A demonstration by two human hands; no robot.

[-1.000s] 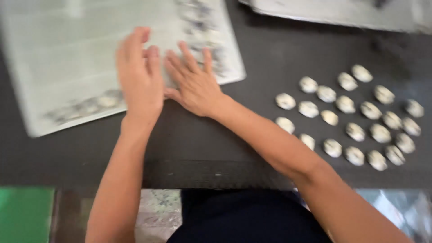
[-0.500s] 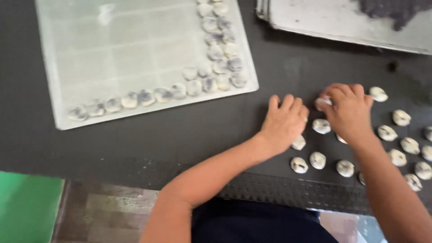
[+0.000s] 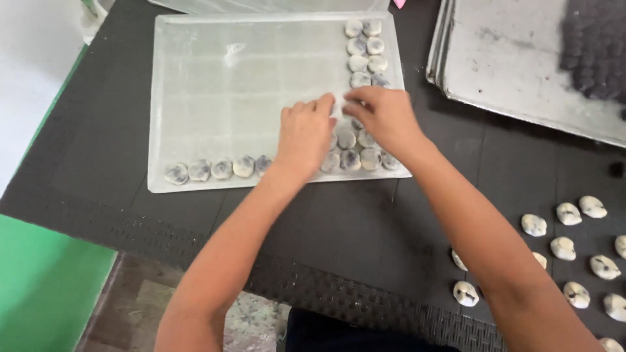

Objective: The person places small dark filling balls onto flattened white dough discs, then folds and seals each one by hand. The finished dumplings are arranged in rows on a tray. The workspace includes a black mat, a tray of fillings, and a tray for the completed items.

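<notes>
Reaching over the white lined tray (image 3: pixel 215 85), both hands meet at its right-hand column of pale, dark-flecked dough pieces (image 3: pixel 365 45). The left hand (image 3: pixel 305 137) lies flat, fingers spread, over pieces near the lower right corner. The right hand (image 3: pixel 385 117) pinches its fingertips narrowly at the column's gap; whether a piece sits in that grip I cannot tell. Loose pieces (image 3: pixel 574 251) wait on the black desk (image 3: pixel 365 221) well off to the right, nearer the right arm. A metal tray (image 3: pixel 515 65) lies beyond.

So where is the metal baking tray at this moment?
The metal baking tray lies at the upper right of the head view, on the black mat, just right of the white tray.
</notes>
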